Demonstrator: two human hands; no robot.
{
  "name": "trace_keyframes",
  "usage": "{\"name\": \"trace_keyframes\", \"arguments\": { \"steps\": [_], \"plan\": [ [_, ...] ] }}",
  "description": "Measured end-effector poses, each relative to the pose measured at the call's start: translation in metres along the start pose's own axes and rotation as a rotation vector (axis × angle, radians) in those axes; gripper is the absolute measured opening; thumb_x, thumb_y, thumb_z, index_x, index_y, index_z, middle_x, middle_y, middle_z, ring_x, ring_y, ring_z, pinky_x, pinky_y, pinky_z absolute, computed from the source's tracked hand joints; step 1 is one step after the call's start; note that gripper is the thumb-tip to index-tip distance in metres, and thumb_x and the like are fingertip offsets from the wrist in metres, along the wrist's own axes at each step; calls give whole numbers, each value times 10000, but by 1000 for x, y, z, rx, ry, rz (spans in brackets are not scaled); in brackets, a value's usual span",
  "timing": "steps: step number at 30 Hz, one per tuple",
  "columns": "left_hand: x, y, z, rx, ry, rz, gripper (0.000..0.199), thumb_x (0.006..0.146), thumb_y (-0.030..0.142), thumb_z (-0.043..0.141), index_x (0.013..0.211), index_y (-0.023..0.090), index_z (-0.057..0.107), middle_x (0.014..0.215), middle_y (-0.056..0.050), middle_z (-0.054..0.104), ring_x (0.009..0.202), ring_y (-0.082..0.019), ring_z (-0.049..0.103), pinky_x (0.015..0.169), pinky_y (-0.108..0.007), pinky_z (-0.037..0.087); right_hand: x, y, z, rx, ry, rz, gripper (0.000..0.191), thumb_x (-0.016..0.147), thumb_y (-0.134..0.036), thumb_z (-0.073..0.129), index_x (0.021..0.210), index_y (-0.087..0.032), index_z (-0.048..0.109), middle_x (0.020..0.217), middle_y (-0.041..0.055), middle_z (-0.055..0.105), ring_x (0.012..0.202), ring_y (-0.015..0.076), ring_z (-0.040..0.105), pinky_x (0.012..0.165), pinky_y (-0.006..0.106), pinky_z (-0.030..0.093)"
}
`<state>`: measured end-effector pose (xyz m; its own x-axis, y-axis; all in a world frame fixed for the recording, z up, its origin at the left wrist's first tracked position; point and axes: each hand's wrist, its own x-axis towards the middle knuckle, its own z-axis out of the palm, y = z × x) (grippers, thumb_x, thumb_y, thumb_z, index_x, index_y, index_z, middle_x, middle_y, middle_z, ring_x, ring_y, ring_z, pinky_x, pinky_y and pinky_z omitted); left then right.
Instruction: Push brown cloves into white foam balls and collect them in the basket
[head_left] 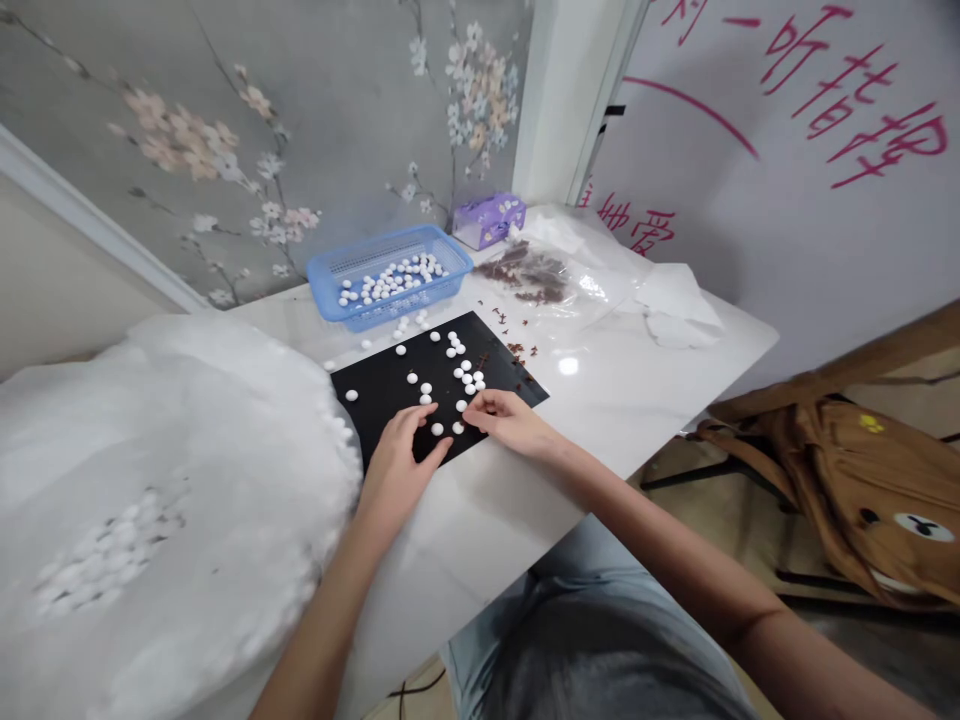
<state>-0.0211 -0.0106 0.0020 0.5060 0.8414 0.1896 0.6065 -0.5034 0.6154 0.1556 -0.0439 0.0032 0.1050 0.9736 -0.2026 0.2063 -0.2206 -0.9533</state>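
Whiteboard (697,150): magenta handwritten Chinese, 听指挥 legible up top, 爱 ending a lower line; other characters cut off or blurred. Purple printed soft pack (491,222) by the wall, no brand legible.

Black sheet (382,400): flat, smooth, rectangular, on the white glossy bench (420,590). Small round white pieces (352,396) lie scattered and clustered on it, brown branching bits (515,348) at its far-right side and beside it.

Left hand (397,465): over the sheet's near edge, fingers parted, grasping nothing visible; one white piece between thumb and forefinger, apparently untouched. Right hand (514,422): thumb and forefinger drawn together at the near white pieces; can't tell if anything's gripped.

Blue plastic mesh basket (330,300) behind the sheet, more white pieces inside. Clear crinkly bag (592,285) with brown bits, white crumpled paper (679,310) beside it. Big translucent white bag (187,400) at left, also containing white pieces. Brown bear-face backpack (870,480) at right.
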Motion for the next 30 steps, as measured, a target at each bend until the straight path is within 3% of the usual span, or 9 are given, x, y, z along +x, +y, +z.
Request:
{"name": "trace_keyframes", "arguments": {
  "steps": [3,6,9,12,19,23,30],
  "plan": [
    [-1,-1,-5,153,11,64,227,817,269,550,1039,230,580,1092,-37,594,1019,-214,543,891,-358,432,-8,1,-16,-1,20,21,195,749,-352,526,675,-171,538,546,-45,475,471,77,410,478,221,333],
    [-2,0,-3,245,22,126,156,844,244,508,970,219,596,1029,-35,624,950,-206,561,836,-337,444,-13,11,-36,-106,167,-61,187,749,-347,517,684,-172,535,614,-19,516,533,92,448,517,229,362],
    [-5,4,4,255,49,175,147,858,221,485,966,208,583,958,-28,651,879,-188,579,791,-316,448,-13,21,-54,-264,322,-134,131,734,-301,519,728,-174,551,626,-15,498,533,102,435,531,246,368],
    [-9,11,11,201,88,188,137,848,240,508,964,204,573,880,-15,664,819,-164,598,744,-286,455,-10,26,-63,-342,328,-158,98,710,-229,529,783,-185,577,642,-22,471,506,98,399,538,258,361],
    [-13,23,15,178,-4,256,113,848,267,500,844,228,606,830,0,684,798,-160,607,697,-277,444,-1,29,-61,-535,306,-249,157,770,-175,501,865,-179,625,793,37,534,538,106,436,584,274,403],
    [-12,22,15,182,27,235,117,844,261,502,848,227,614,836,-9,692,806,-168,607,703,-281,443,-1,28,-57,-586,310,-284,93,789,-201,524,797,-174,613,809,45,553,579,115,472,603,268,413],
    [-11,18,13,187,127,44,79,811,275,547,846,223,596,812,-2,670,803,-176,590,687,-281,439,-7,24,-47,-574,272,-405,76,790,-202,500,724,-181,530,737,12,512,524,93,442,533,241,379]
  ]
}}
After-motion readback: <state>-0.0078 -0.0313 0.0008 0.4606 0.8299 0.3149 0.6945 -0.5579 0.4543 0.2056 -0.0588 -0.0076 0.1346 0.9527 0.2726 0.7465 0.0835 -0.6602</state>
